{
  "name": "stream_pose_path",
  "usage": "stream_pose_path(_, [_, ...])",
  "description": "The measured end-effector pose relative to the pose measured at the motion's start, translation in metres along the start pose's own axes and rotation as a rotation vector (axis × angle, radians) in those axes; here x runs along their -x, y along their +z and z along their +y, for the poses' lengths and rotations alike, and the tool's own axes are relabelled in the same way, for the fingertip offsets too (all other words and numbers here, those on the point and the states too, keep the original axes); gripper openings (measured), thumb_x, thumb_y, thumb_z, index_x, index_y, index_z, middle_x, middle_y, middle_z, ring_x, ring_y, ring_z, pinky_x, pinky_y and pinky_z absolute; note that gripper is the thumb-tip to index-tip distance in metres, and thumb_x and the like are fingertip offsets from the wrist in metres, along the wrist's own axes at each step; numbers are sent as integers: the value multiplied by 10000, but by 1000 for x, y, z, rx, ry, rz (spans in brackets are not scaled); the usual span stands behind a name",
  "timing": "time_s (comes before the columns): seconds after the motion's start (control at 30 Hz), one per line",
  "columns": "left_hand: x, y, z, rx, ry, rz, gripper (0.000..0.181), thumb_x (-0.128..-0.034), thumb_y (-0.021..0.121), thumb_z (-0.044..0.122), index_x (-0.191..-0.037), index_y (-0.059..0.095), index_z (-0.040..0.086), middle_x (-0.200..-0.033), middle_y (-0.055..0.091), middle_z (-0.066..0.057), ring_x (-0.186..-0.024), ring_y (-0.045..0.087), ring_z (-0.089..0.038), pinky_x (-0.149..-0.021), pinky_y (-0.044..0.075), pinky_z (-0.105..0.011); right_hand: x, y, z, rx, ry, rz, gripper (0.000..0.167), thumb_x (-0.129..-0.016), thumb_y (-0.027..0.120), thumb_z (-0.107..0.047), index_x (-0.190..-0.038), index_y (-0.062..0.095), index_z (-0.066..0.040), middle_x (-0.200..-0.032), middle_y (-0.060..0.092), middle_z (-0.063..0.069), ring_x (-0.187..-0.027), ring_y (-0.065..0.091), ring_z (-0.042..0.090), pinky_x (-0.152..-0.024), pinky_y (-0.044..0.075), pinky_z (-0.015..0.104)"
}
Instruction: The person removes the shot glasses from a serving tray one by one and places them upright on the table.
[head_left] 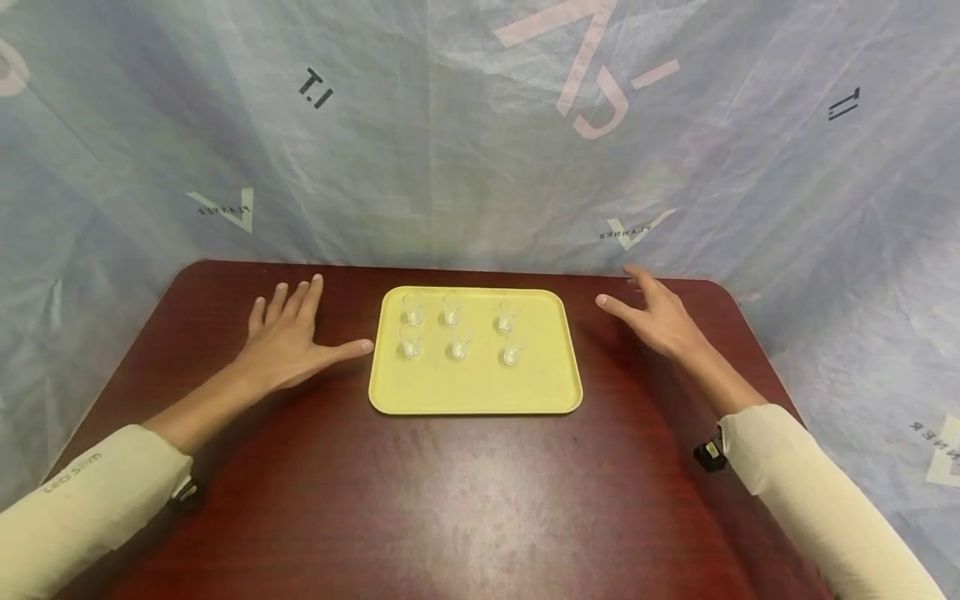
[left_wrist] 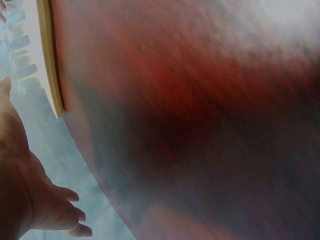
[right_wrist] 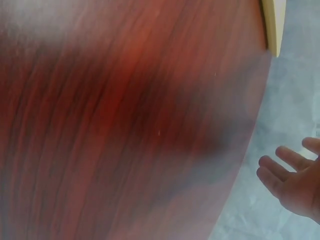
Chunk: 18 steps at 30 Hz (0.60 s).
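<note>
A yellow tray (head_left: 472, 392) lies on the dark red table, bearing several small clear glass cups (head_left: 460, 347) in two rows toward its far left part. My left hand (head_left: 288, 346) is spread out left of the tray, its thumb tip close to the tray's left edge; whether it touches cannot be told. To the right of the tray, apart from it, my right hand (head_left: 652, 317) hovers with fingers extended and nothing in it. In the left wrist view the left hand (left_wrist: 40, 195) shows beside the tray rim (left_wrist: 47, 55). The right wrist view catches the right hand's fingers (right_wrist: 292, 165).
The wooden table (head_left: 450, 508) runs in front of the tray and to both sides. Behind it hangs a grey printed sheet (head_left: 450, 167), which also closes off the left and right sides. A black wrist device (head_left: 710, 452) sits at the right sleeve cuff.
</note>
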<state>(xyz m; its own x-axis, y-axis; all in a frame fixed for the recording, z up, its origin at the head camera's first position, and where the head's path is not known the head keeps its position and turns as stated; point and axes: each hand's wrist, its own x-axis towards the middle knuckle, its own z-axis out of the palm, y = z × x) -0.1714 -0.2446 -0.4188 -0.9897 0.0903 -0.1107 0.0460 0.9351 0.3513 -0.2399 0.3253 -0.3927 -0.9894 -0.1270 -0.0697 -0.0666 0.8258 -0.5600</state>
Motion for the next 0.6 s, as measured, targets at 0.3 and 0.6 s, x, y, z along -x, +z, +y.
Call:
stream_pose_path(0.3, [3, 13, 18, -8, 39, -24, 1499, -815, 585, 1056, -1833, -40, 152, -1884, 110, -290, -1750, -10, -569, -1371, -55, -769, 7, 7, -17, -72, -34, -27, 1000, -1036, 684, -728, -1804, 289, -226, -1773, 465, 191, -1654, 435, 437, -1284, 394, 720])
stream_pose_path(0.6, [3, 18, 30, 12, 59, -36, 1525, -788, 592, 1073, -1834, -28, 153, -1894, 102, -264, -1757, 13, -554, -1380, -45, -757, 15, 13, -21, -173, -81, -54, 940, -1034, 783, -588, -1771, 357, -189, -1732, 524, 185, -1581, 546, 441, -1278, 451, 658])
